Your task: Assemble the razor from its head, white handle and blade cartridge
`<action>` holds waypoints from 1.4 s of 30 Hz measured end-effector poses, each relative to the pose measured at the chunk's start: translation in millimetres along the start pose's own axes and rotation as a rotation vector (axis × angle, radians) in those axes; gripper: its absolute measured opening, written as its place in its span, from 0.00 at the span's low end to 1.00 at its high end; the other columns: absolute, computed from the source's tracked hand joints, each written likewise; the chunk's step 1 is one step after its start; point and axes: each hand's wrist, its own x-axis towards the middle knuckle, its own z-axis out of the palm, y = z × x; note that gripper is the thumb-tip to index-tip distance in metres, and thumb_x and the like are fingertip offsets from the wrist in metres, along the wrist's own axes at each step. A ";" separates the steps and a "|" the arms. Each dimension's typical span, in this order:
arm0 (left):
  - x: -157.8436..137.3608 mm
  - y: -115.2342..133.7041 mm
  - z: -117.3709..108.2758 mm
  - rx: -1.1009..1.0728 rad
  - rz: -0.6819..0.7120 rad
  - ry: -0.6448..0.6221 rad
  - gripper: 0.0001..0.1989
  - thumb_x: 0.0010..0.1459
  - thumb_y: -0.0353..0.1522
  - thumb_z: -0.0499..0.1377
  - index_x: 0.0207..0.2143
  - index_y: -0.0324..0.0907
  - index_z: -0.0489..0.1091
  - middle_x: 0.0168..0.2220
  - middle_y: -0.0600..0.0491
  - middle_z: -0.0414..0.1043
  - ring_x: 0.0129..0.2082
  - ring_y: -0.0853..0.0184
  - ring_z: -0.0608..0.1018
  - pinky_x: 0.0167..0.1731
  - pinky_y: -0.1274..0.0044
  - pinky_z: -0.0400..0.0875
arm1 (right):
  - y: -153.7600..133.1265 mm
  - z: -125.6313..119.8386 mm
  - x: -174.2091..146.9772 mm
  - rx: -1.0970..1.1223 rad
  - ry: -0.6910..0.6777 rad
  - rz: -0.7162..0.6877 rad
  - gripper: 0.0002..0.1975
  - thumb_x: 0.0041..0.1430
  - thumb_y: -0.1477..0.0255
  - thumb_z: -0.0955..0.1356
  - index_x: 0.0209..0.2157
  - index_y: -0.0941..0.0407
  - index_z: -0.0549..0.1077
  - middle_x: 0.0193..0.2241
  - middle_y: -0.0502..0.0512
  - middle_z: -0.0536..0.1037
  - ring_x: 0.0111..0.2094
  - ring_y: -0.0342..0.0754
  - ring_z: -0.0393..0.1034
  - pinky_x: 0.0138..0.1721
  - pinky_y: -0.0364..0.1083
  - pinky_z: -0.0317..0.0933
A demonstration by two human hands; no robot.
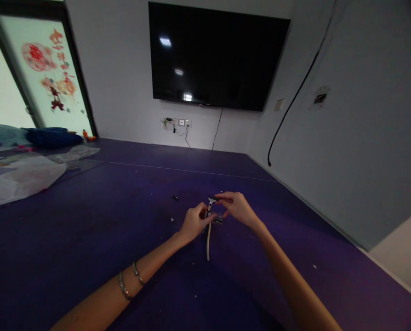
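Observation:
In front of me, my left hand (196,221) pinches a slim silver and black T-shaped piece (210,204) that resembles a razor, held upright. Fingers of my right hand (239,208) close at its dark top end from the right; exactly what they grip is too small to make out. Just under the two hands sits a small dark and clear block (218,218), close to my left fingertips. A pale, slightly curved strip or tube (208,243) extends downward below my left hand. Whether it joins the T-shaped piece is hidden by the fingers.
A purple surface (122,220) spreads all around, with white scraps and a small black piece (175,198) on it. White plastic sheeting (26,177) and blue cloth (54,137) lie at the left. A black cable (291,103) hangs along the right wall; a television (215,55) hangs ahead.

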 end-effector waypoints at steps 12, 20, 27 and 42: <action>-3.8 -0.9 5.3 0.012 0.049 0.049 0.14 0.51 0.40 0.57 0.22 0.40 0.59 0.17 0.63 0.53 0.18 0.76 0.57 0.20 0.82 0.49 | -12.7 1.5 -6.1 -0.102 -0.009 -0.109 0.14 0.54 0.75 0.61 0.41 0.59 0.75 0.38 0.58 0.74 0.24 0.41 0.71 0.17 0.38 0.65; -2.8 1.1 4.8 -0.008 0.038 0.073 0.14 0.51 0.41 0.57 0.22 0.40 0.60 0.17 0.63 0.53 0.18 0.76 0.57 0.20 0.82 0.49 | -14.4 1.2 -7.6 -0.116 -0.019 -0.132 0.14 0.54 0.75 0.61 0.40 0.58 0.75 0.37 0.58 0.74 0.24 0.42 0.71 0.16 0.38 0.64; -3.1 -0.1 5.2 0.009 0.032 0.081 0.14 0.52 0.40 0.56 0.22 0.40 0.59 0.17 0.63 0.53 0.18 0.76 0.57 0.20 0.82 0.49 | -14.8 2.1 -8.2 -0.121 -0.033 -0.142 0.14 0.54 0.75 0.61 0.40 0.58 0.75 0.37 0.58 0.74 0.26 0.43 0.72 0.16 0.38 0.64; -3.9 1.2 7.2 0.003 0.027 0.080 0.16 0.51 0.39 0.57 0.20 0.40 0.56 0.16 0.62 0.52 0.18 0.76 0.56 0.19 0.82 0.49 | -15.6 2.1 -8.7 -0.152 -0.070 -0.161 0.14 0.54 0.77 0.60 0.38 0.58 0.75 0.36 0.58 0.74 0.24 0.41 0.71 0.18 0.38 0.64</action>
